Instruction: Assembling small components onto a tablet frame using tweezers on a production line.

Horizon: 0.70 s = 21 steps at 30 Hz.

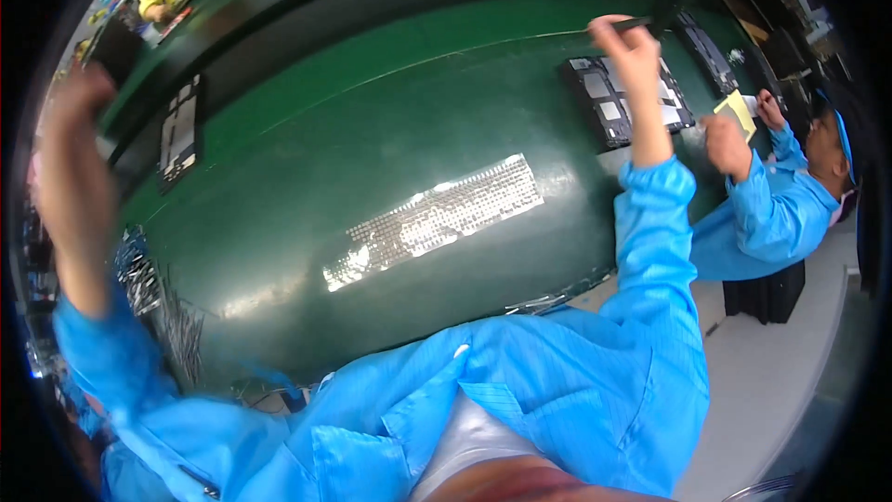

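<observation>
While both forearms, in blue sleeves, extend over the green table (372,144), the left hand (79,98) is raised at the far left edge of the view. It is motion-blurred; cannot tell whether its fingers are open or closed, or whether it holds anything. Nearest to it on the tabletop: a narrow-looking black panel (180,128) with pale areas, lying toward the left end.

Right hand (634,58) is raised at upper right, fingers bent, beside a dark strip (630,25); cannot tell whether the strip is gripped or merely lies behind the fingertips. Below this hand and wrist, partly covered by them, a black tray-like unit (609,110) with white rectangles lies flat on the right part of the table. Contact between hand and unit cannot be confirmed.

Mid-table, between the two arms: a silver sheet (437,218) covered with rows of small shiny pieces, set at a slant. Near the left sleeve, loose thin strips (178,330) lie in a heap. At right, a co-worker (776,209) in blue has a yellow sheet (732,114) near the hands
</observation>
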{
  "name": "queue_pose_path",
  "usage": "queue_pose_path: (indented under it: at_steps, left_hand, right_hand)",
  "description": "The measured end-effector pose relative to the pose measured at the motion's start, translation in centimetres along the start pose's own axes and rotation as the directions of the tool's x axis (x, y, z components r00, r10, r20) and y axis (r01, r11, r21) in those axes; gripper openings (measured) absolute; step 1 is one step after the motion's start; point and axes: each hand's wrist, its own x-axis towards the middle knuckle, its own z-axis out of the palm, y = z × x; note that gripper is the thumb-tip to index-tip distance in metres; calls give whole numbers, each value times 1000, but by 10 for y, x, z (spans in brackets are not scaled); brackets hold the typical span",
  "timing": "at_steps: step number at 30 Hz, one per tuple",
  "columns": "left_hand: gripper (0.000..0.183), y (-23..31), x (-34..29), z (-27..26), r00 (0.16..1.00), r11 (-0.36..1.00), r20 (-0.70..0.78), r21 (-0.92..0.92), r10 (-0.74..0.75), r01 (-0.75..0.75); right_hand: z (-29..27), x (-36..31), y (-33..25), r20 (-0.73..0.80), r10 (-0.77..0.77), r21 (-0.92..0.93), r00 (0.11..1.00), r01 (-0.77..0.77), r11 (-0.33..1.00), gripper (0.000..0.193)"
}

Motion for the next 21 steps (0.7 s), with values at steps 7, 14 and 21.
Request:
queue_pose_path:
  at_steps: [7, 14, 21]
  left_hand:
    - [45, 146, -155, 69, 762, 938, 646, -290, 47, 188]
    - [49, 184, -173, 87, 719, 864, 665, -467, 203, 188]
    - [56, 192, -165, 118, 798, 903, 549, -430, 249, 14]
  right_hand:
    - [-162, 19, 115, -263, 472, -15, 841, -493, 870, 31]
    - [-126, 17, 95, -276, 564, 112, 778, -557, 823, 31]
    - [27, -9, 41, -197, 580, 216, 790, -542, 812, 29]
